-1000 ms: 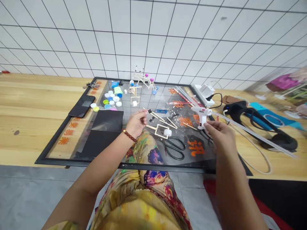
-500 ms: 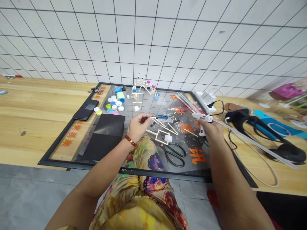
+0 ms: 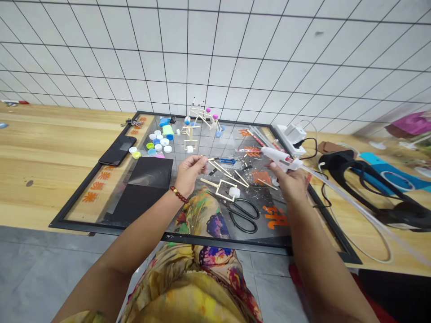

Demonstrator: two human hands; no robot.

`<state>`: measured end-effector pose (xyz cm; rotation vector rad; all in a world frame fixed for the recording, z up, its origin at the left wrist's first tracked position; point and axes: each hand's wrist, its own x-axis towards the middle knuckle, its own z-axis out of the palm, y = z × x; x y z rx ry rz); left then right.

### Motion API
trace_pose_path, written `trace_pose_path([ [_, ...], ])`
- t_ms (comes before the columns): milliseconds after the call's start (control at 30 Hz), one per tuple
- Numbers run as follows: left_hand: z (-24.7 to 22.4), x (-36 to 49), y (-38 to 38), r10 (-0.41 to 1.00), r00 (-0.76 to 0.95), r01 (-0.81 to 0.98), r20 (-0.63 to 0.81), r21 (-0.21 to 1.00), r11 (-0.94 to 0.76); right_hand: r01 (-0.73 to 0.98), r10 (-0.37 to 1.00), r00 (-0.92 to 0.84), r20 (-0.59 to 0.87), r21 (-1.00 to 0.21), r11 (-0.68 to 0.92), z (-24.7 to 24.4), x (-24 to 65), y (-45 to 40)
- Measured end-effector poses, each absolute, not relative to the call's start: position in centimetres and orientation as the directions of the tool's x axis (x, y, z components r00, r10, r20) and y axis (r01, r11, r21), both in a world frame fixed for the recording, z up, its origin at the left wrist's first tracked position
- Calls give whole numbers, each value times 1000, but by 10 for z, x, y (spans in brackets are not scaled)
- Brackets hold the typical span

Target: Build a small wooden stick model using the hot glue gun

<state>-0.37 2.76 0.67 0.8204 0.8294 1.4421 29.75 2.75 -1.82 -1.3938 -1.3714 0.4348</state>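
My right hand (image 3: 291, 181) is wrapped round a white hot glue gun (image 3: 278, 156), lifted over the right side of the glass board, with a long glue stick (image 3: 340, 199) trailing from its back. My left hand (image 3: 191, 172) pinches a short thin wooden stick (image 3: 212, 159) between thumb and fingertips. Just beyond that stick lies a blue utility knife (image 3: 227, 161). In front of the hands rests a small frame of wooden sticks (image 3: 220, 188) with a white cap (image 3: 234, 192) at its corner. Black-handled scissors (image 3: 244, 215) lie nearest my lap.
Bottle caps (image 3: 158, 142) and a phone (image 3: 117, 150) lie to the left, near black sheets (image 3: 144, 193). Stick models with caps (image 3: 190, 134) stand at the back. A power strip (image 3: 288, 141), cables and a black headset-like device (image 3: 363, 188) occupy the right.
The glue gun has risen off the board in my right hand, its nozzle pointing left. My left hand has shifted slightly left and up, still pinching the stick.
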Motion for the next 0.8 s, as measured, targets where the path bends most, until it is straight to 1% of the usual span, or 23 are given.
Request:
trace_pose_path([
  [100,6,-3,27,999,-29,-483,-19,876,3,412,917,142,373,-864,288,-9,273,13],
  [167,5,-3,27,997,-48,-478,-51,878,22,405,940,59,337,-869,286,-5,261,5],
  [233,3,-3,28,993,-70,-482,-92,875,47,404,941,17,337,-864,302,-3,253,-1],
  [333,2,-2,28,989,-80,-472,-126,879,74,398,935,-10,354,-857,329,-2,247,-6],
  [500,0,0,26,993,-73,-398,-96,916,59,404,943,-58,329,-856,323,-9,248,-7],
  [800,-3,4,23,992,-4,-331,-130,936,121,414,932,-134,338,-835,362,-15,248,-7],
])
